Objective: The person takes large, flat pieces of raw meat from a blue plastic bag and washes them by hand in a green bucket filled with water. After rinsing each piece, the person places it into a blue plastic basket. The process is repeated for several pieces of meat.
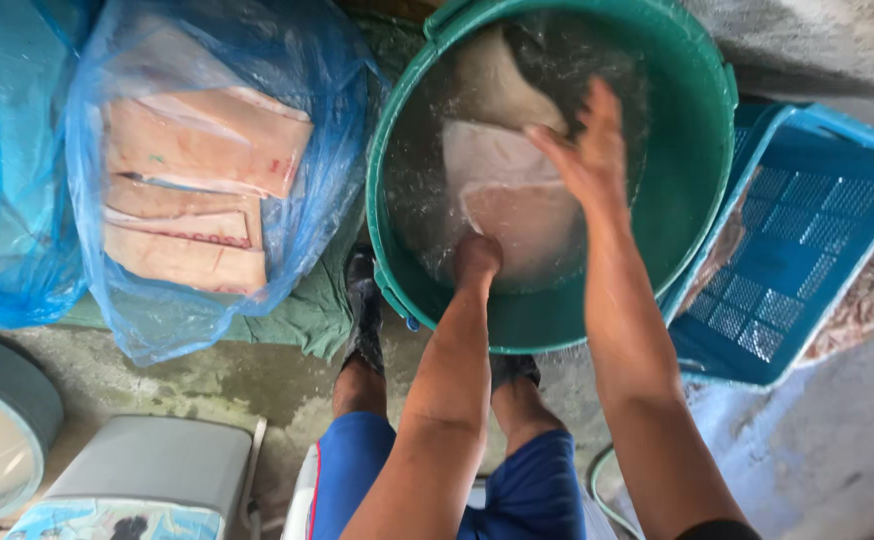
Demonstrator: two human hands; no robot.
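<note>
Left hand (477,257), fisted, grips the slab (507,200) edge underwater; right hand (587,150), open and holding nothing, rubs its top. Slab lies in the green tub (702,150): rinsing stage. Lifting it out would require a firm two-handed grip. Blue crate (807,240) adjoins.

Head-worn view, facing steeply down, close over green tub (702,150)

Glossy plastic tub (702,150), perforated crate (807,230)
</note>
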